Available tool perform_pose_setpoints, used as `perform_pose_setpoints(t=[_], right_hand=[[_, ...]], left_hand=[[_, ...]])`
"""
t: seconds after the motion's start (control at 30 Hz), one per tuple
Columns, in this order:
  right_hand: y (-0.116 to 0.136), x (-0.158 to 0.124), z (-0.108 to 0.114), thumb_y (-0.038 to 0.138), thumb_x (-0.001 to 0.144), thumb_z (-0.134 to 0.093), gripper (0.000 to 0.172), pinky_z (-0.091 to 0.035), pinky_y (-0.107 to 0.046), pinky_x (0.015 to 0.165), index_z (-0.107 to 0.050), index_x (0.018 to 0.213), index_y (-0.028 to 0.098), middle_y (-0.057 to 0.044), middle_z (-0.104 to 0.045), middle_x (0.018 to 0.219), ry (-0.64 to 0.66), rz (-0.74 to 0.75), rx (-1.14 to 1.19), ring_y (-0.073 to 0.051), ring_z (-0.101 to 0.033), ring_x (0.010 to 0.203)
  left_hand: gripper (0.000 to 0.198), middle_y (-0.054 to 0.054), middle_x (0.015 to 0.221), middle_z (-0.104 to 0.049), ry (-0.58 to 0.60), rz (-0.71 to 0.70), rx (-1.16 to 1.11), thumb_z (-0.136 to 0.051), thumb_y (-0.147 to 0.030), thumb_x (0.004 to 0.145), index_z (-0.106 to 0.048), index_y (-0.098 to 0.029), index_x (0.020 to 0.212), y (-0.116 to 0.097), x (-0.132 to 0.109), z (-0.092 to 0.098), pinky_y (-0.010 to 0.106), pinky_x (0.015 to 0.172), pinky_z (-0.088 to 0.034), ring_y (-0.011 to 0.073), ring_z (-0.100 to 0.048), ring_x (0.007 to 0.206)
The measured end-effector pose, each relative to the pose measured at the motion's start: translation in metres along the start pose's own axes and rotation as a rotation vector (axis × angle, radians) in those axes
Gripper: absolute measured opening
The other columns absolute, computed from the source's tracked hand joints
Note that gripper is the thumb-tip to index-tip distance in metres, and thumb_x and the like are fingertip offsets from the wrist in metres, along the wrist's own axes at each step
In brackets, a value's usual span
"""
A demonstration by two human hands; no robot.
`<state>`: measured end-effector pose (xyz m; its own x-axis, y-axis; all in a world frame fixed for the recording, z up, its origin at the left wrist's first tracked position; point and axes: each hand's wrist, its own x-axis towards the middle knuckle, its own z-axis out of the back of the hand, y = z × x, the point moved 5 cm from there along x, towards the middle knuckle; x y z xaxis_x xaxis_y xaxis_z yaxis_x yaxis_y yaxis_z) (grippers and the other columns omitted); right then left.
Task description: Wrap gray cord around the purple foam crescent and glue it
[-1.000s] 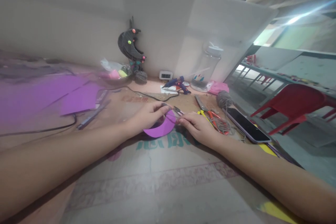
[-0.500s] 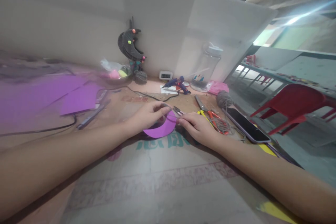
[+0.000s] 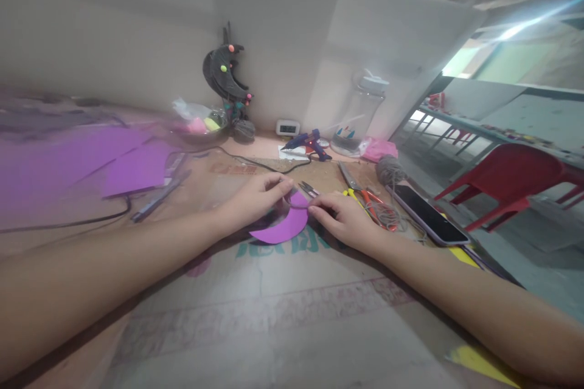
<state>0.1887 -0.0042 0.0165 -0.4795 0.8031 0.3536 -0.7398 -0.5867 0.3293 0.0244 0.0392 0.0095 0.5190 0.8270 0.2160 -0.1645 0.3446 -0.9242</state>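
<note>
Over a purple paper crescent (image 3: 283,230), a thin dark strand (image 3: 298,205) runs between my two hands, bowing slightly; whether it is yarn or wire I cannot tell. My left hand (image 3: 260,197) pinches its left end at the crescent's upper tip. The other end is between the thumb and fingers of my right hand (image 3: 340,216), beside the crescent's right edge. Small snips (image 3: 309,189) lie just beyond my right fingertips. Scissors (image 3: 349,176) and orange-handled pliers or cutters (image 3: 371,206) lie farther right, partly under loose grey yarn (image 3: 391,214).
Purple sheets (image 3: 134,164) and a pen (image 3: 157,197) lie at the left. Along the back stand a decorated dark crescent (image 3: 223,73), a small clock (image 3: 287,127), a glue gun (image 3: 305,143) and a clear bottle (image 3: 358,115). A yarn ball (image 3: 390,170) and phone (image 3: 431,216) are at the right.
The strand, nearly straight before, now sags into a curve between my hands. My left fingertips have shifted slightly up and left. The crescent shows a little more of its upper part.
</note>
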Motion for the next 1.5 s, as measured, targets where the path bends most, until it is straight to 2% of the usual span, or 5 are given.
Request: perform_pose_setpoints(t=[0.3, 0.53, 1.1, 1.3, 1.5], right_hand=[[0.001, 0.0, 0.003, 0.032, 0.098, -0.041, 0.033, -0.036, -0.024, 0.063, -0.065, 0.08, 0.017, -0.002, -0.065, 0.072, 0.014, 0.0, 0.038, -0.014, -0.057, 0.068], [0.002, 0.001, -0.003, 0.028, 0.092, -0.054, 0.021, -0.04, -0.026, 0.073, -0.068, 0.08, 0.018, -0.002, -0.07, 0.077, 0.032, -0.004, 0.136, -0.015, -0.06, 0.073], [-0.001, -0.003, -0.008, 0.029, 0.097, -0.045, 0.027, -0.04, -0.028, 0.072, -0.063, 0.079, 0.018, -0.003, -0.067, 0.077, 0.077, 0.022, 0.138, -0.016, -0.056, 0.074], [-0.001, 0.002, 0.025, 0.028, 0.095, -0.046, 0.021, -0.045, -0.032, 0.076, -0.064, 0.095, 0.018, -0.007, -0.067, 0.088, -0.061, -0.007, 0.014, -0.019, -0.06, 0.084], [-0.049, 0.008, 0.055, 0.03, 0.092, -0.05, 0.027, -0.05, -0.036, 0.088, -0.061, 0.113, 0.02, -0.008, -0.065, 0.113, -0.117, -0.261, -0.047, -0.022, -0.062, 0.102]], left_hand=[[0.032, -0.002, 0.062, -0.057, -0.023, 0.053, -0.025, -0.053, -0.046, 0.088, -0.056, -0.016, 0.078, 0.007, 0.0, 0.0, 0.022, 0.055, -0.039, 0.0107, -0.053, 0.056], [0.033, -0.001, 0.064, -0.058, 0.105, -0.002, 0.07, -0.046, -0.043, 0.091, -0.061, -0.016, 0.082, 0.001, -0.005, -0.009, 0.024, 0.057, -0.039, 0.013, -0.053, 0.06], [0.036, -0.001, 0.064, -0.05, 0.08, -0.026, 0.165, -0.042, -0.044, 0.093, -0.05, -0.019, 0.068, 0.0, -0.003, -0.008, 0.025, 0.06, -0.038, 0.015, -0.048, 0.065], [0.035, -0.002, 0.064, -0.051, 0.083, -0.01, 0.142, -0.041, -0.042, 0.092, -0.051, -0.019, 0.068, -0.001, -0.004, -0.009, 0.025, 0.059, -0.037, 0.0148, -0.049, 0.063], [0.038, -0.002, 0.062, -0.05, 0.094, -0.011, 0.127, -0.04, -0.046, 0.092, -0.05, -0.019, 0.067, 0.001, -0.005, -0.009, 0.025, 0.056, -0.035, 0.0145, -0.048, 0.06]])
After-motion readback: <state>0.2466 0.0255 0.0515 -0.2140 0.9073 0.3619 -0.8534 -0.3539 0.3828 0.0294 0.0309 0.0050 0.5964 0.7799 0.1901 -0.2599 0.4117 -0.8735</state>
